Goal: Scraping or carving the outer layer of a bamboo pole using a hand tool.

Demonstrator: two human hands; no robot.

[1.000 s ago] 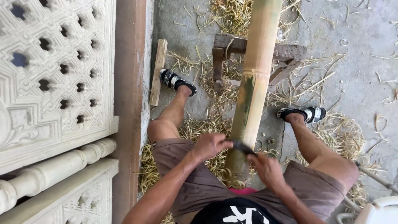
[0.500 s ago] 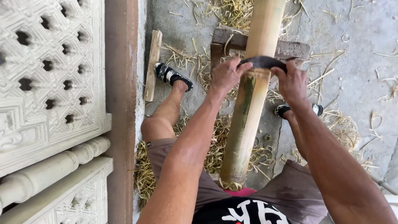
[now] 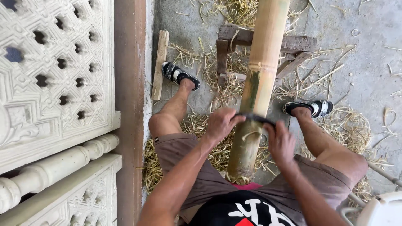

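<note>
- No packages, labels, signs or screens show anywhere in this view.

bamboo pole (image 3: 258,90) runs 6 to 12 between the legs | wooden stand (image 3: 299,44) under it at 12 | plank (image 3: 161,62) at 10 | shavings (image 3: 217,90) on floor all around | carved panels (image 3: 50,75) at 9
</note>
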